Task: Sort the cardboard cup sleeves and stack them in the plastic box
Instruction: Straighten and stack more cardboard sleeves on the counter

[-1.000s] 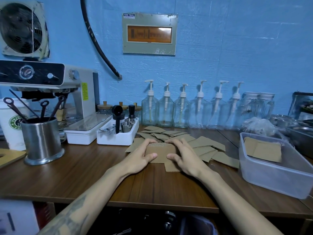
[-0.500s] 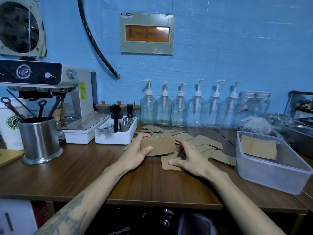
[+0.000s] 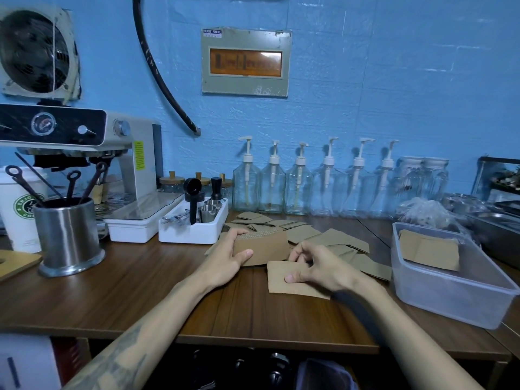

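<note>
L hand [image 3: 229, 260] grips sleeve stack [image 3: 263, 249] upright on surface, R hand [image 3: 318, 268] fingers pinch loose sleeve [image 3: 287, 282] w/ thumb pressing; best to align edges, add to stack, then load plastic box [image 3: 450, 299] at right.

Matt corrugated cardboard sleeves [image 3: 261, 247], translucent plastic box [image 3: 450, 294], glossy wood-grain counter [image 3: 140, 291].

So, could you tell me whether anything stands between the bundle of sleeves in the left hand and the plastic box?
Only the right hand, which pinches a single sleeve on the table, lies between the bundle of sleeves in the left hand and the plastic box. Its open top shows no lid.
</note>
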A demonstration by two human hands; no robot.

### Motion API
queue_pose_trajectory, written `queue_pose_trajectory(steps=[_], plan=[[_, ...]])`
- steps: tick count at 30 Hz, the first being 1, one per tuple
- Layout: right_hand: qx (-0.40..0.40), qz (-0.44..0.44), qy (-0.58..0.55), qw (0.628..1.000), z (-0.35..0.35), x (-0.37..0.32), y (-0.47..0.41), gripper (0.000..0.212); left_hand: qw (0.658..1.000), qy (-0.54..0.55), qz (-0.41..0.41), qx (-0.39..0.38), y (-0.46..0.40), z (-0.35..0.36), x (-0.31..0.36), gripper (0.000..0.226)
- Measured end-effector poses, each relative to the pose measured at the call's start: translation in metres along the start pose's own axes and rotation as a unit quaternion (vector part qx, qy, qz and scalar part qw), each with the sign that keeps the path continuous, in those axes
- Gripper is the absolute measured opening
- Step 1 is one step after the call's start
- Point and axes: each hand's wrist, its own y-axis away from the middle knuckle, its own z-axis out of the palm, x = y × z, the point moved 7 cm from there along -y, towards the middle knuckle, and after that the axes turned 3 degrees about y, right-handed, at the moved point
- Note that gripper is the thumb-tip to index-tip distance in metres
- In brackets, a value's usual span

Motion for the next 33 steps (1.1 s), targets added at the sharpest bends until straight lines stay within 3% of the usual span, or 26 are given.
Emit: queue_pose_trajectory(steps=[4,9,11,13,16,18,19,22,25,27,29,31,33], plan=[[0.010,-0.049,-0.092,0.994,-0.010,-0.016,0.000,0.041,1.000,-0.009,-0.005,-0.015,-0.001,0.003,-0.004,0.035],[0.165,-0.023,-0.231,0.959,-0.024,-0.015,-0.003,0.019,0.998,-0.043,-0.012,-0.033,0.000,0.006,-0.004,0.041],[0.205,0.000,-0.296,0.933,-0.026,-0.008,-0.003,0.024,0.998,-0.042,-0.004,-0.041,0.001,0.007,-0.003,0.041],[0.233,0.019,-0.319,0.918,-0.026,-0.002,-0.004,0.044,0.998,-0.043,0.006,-0.051,0.002,0.008,0.000,0.044],[0.242,0.034,-0.255,0.936,-0.023,0.007,-0.004,0.075,0.997,-0.027,0.003,-0.069,0.004,0.010,0.004,0.046],[0.247,0.041,-0.133,0.959,-0.021,0.008,-0.003,0.082,0.996,0.005,0.002,-0.084,0.007,0.012,0.007,0.047],[0.250,0.047,-0.063,0.965,-0.019,0.009,-0.004,0.074,0.996,0.017,0.003,-0.088,0.008,0.012,0.009,0.050],[0.220,0.085,0.104,0.966,-0.009,0.008,-0.005,0.024,0.996,0.029,0.003,-0.087,0.011,0.012,0.014,0.059],[0.193,0.085,0.212,0.954,0.006,0.005,-0.010,0.040,0.997,0.017,0.025,-0.077,0.011,0.012,0.017,0.055],[0.212,0.055,0.235,0.947,0.006,-0.001,-0.011,0.067,0.997,0.010,0.039,-0.069,0.011,0.011,0.017,0.050],[0.214,0.003,0.181,0.960,0.003,-0.007,-0.012,0.085,0.996,0.016,0.041,-0.072,0.010,0.012,0.016,0.050],[0.181,-0.046,0.127,0.974,0.004,-0.012,-0.017,0.091,0.997,0.006,0.042,-0.068,0.008,0.011,0.015,0.052],[0.146,-0.080,0.149,0.975,0.012,-0.018,-0.021,0.084,0.997,0.000,0.042,-0.059,0.007,0.010,0.014,0.055]])
